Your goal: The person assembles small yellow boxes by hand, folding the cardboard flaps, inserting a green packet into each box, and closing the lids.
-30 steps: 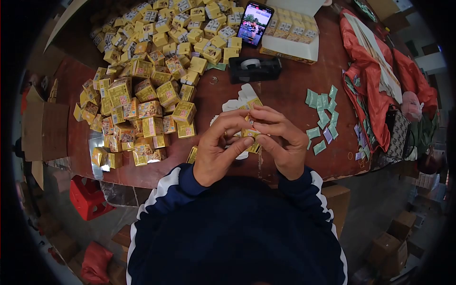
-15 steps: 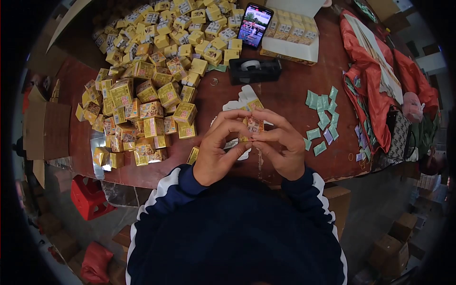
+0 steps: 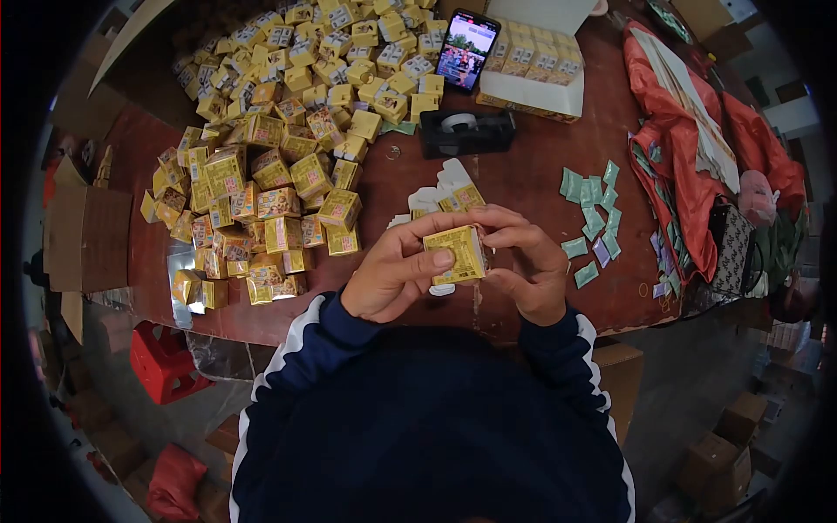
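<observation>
A small yellow printed carton (image 3: 459, 252) is between my hands above the near part of the table. My left hand (image 3: 394, 268) grips it, the thumb lying across its broad face and the fingers behind. At the carton's right end, my right hand (image 3: 528, 266) pinches the edge with thumb and fingertips. Whether that end is open or closed I cannot make out. Just beyond my hands lie flattened white-and-yellow carton blanks (image 3: 453, 178), partly covered by my fingers.
Many yellow cartons (image 3: 283, 196) are heaped on the left. Farther back are a tape dispenser (image 3: 488, 138), a phone (image 3: 466, 50) showing video and a display box (image 3: 532, 103) of cartons. Green sachets (image 3: 591, 190) are scattered to the right, beside a red plastic bag (image 3: 671, 113).
The carton has turned so its broad yellow face shows upward. My left thumb has moved onto that face, and my right hand has shifted to its right end.
</observation>
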`<move>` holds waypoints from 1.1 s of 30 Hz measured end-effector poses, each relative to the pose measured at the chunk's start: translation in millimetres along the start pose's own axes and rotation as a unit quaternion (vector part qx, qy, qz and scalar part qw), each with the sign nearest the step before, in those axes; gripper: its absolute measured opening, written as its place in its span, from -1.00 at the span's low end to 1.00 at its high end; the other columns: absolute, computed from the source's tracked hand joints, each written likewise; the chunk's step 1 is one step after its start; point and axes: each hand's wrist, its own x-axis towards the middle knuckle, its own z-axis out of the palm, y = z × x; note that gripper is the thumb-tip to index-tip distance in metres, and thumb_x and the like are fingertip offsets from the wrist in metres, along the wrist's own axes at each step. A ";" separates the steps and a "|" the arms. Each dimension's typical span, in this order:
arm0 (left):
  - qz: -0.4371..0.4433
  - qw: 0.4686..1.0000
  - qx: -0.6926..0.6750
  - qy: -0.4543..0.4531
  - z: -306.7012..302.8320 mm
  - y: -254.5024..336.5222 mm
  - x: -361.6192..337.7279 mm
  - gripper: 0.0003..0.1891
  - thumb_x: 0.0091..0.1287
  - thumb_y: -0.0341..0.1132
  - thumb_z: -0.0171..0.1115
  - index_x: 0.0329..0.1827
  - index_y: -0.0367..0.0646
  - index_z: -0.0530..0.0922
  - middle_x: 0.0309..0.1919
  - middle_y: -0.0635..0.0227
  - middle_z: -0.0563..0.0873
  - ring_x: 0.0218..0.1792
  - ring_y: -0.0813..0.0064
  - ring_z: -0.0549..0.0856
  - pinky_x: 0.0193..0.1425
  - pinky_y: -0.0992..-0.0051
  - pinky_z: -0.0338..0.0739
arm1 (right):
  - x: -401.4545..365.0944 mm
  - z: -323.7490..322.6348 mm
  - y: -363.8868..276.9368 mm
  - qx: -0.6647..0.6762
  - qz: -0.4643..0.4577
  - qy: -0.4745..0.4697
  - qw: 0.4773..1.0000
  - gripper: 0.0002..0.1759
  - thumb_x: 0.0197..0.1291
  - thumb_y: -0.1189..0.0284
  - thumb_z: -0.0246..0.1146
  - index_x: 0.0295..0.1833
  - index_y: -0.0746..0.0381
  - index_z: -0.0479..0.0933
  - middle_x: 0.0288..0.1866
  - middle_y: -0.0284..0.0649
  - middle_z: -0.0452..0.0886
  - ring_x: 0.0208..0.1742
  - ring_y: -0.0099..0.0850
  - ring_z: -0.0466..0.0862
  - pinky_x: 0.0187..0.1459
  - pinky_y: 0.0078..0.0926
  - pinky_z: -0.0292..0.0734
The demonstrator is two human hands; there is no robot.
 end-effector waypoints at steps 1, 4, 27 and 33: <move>0.000 1.000 -0.015 -0.007 -0.1 -0.8 0.0 -0.45 0.43 -0.43 0.29 0.45 -0.33 0.35 0.21 0.20 0.62 0.18 0.45 0.66 0.26 0.47 0.58 | 1.8 -1.8 0.5 -0.030 -0.017 -0.020 0.999 -0.59 0.23 0.45 0.42 0.15 0.33 0.54 0.34 0.08 0.54 0.49 -0.06 0.40 0.46 -0.11 0.29; 0.005 1.000 -0.017 -0.018 -2.0 -1.5 0.9 -0.46 0.44 -0.42 0.28 0.45 -0.34 0.36 0.20 0.20 0.63 0.18 0.44 0.67 0.28 0.45 0.58 | 1.2 -0.6 -2.1 -0.072 -0.027 -0.039 0.996 -0.55 0.23 0.42 0.41 0.20 0.34 0.55 0.32 0.06 0.56 0.49 -0.04 0.39 0.46 -0.08 0.28; 0.216 0.921 0.294 0.140 18.2 -13.8 -6.6 -0.52 0.37 -0.52 0.32 0.35 -0.34 0.46 0.16 0.28 0.63 0.15 0.59 0.61 0.24 0.56 0.51 | 3.2 42.5 -23.7 -0.181 0.019 0.114 0.977 -0.60 0.14 0.73 0.36 0.14 0.46 0.62 0.21 0.10 0.66 0.30 -0.17 0.63 0.36 -0.30 0.45; 0.255 0.890 0.339 0.167 19.7 -18.6 -6.2 -0.53 0.33 -0.53 0.32 0.31 -0.33 0.48 0.10 0.31 0.65 0.08 0.60 0.64 0.20 0.56 0.53 | 4.9 46.4 -20.7 -0.154 0.002 0.136 0.979 -0.67 0.13 0.75 0.36 0.05 0.45 0.63 0.19 0.09 0.67 0.30 -0.21 0.63 0.36 -0.30 0.45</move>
